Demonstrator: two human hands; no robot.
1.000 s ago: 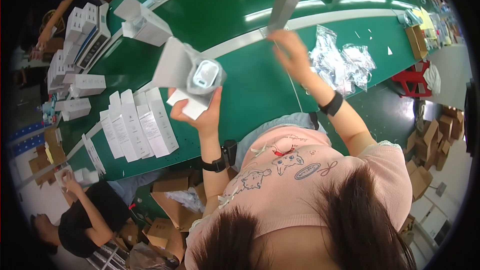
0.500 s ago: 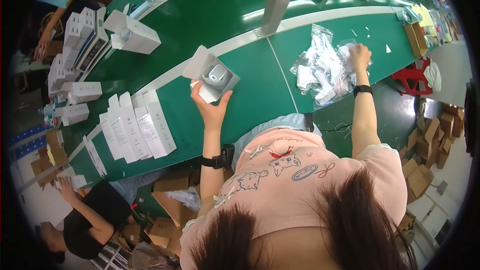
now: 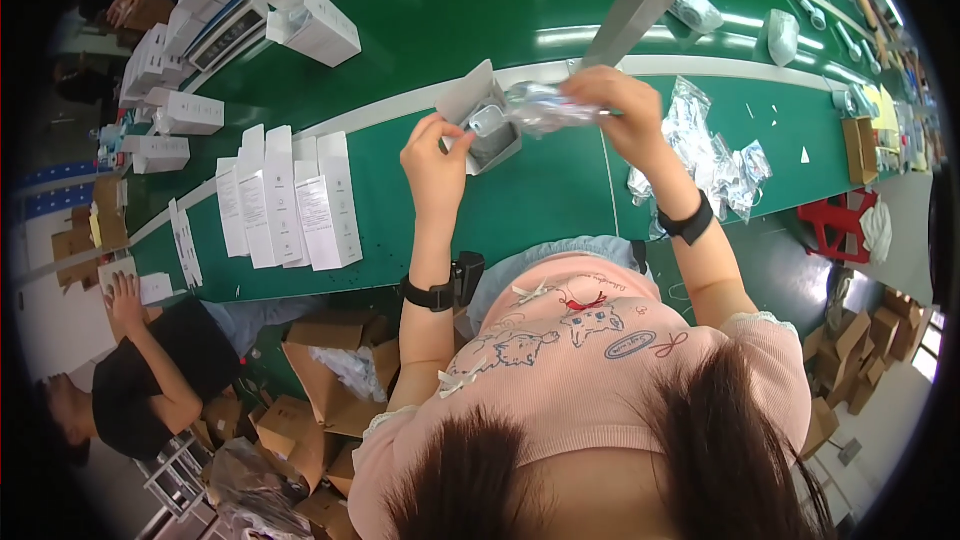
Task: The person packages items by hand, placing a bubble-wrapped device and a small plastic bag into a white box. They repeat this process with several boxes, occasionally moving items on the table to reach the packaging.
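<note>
An uncovered white box (image 3: 503, 154) stands tilted over the green bench, its flap raised. Inside it sits a pale, rounded item (image 3: 488, 120) in clear wrapping; its kind is unclear. My left hand (image 3: 436, 148) is closed, thumb and fingers pinching the box's left edge. From the right, my right hand (image 3: 622, 108) grips a clear plastic bag (image 3: 548, 108) over the box's right rim. Motion blurs the bag, so its contents cannot be made out. A heap of similar clear bags (image 3: 700, 145) lies on the bench below my right forearm.
Flat white cartons (image 3: 285, 205) lie left of my left hand. Beyond them stand several white boxes (image 3: 180, 112). A metal post (image 3: 655, 5) rises behind my right hand. On the left, a co-worker in black (image 3: 150, 370) sits at the bench.
My right hand has lifted a clear bag from the heap and brought it left to the box. My left hand has shifted from cupping the box to pinching its edge.
</note>
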